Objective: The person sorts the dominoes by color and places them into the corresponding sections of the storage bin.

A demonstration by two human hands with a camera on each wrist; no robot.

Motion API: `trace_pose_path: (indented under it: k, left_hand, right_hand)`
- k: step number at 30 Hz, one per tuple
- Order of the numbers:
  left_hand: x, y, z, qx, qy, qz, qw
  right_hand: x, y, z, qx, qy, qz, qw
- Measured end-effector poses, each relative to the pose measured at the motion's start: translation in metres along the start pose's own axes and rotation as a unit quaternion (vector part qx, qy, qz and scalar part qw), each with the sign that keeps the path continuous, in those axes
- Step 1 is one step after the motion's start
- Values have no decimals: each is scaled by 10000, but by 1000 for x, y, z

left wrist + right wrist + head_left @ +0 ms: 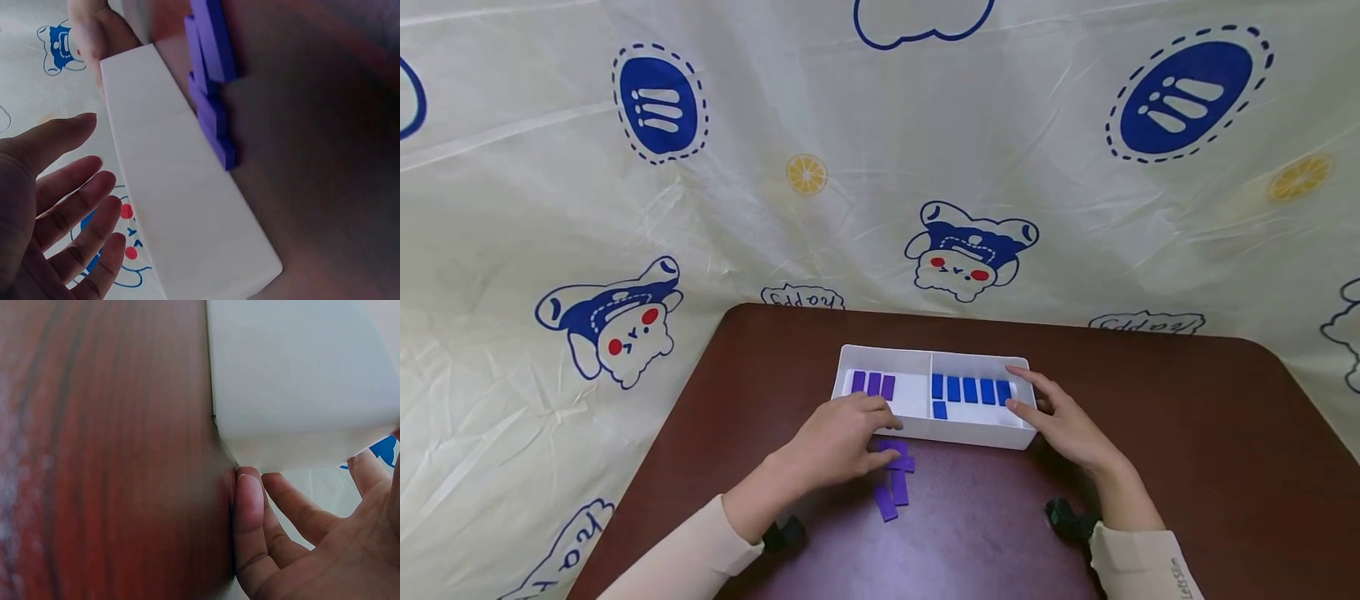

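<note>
A white two-compartment box (973, 431) stands on the table. My left hand (847, 440) hovers at its front left, over several loose purple tiles (900, 487). In the left wrist view the left hand's fingers (106, 215) are loosely bent and spread, with nothing between them. My right hand (1071, 427) holds the box's right end, thumb and a finger over the rim. In the right wrist view its other fingers (250, 506) lie against the end wall, down at the table. Three purple tiles (874, 385) stand in the left compartment, several blue tiles (971, 390) in the right one.
The dark brown table (985, 517) has a rounded far edge, with a printed pale sheet (850, 233) hanging behind it. Dark wrist devices (1070, 521) sit under both wrists, close over the tabletop. A divider (931, 383) splits the box.
</note>
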State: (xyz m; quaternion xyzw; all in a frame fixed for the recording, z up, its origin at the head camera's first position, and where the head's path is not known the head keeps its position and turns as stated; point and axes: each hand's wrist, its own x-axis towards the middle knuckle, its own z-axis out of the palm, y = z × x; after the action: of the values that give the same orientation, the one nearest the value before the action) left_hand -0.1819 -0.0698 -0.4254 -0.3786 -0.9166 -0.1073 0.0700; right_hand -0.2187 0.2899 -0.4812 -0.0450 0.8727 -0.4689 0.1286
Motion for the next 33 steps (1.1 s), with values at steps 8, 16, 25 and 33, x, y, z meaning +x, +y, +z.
trace_pose_path:
  k: [8,16,25,33]
  left_hand:
    - [-2,8,9,-181,-379,68,9991]
    - [-9,14,24,77,-555,135,9983]
    - [-10,21,40,278,-734,-202,9967]
    - [-8,27,42,402,-808,-348,9953]
  right_hand:
    - [1,-4,-5,-36,14,0,10000]
    - [0,-4,-5,-49,10,-45,10000]
    - [0,-2,-3,3,-38,30,10000]
    - [0,0,-1,-4,-27,-12,10000]
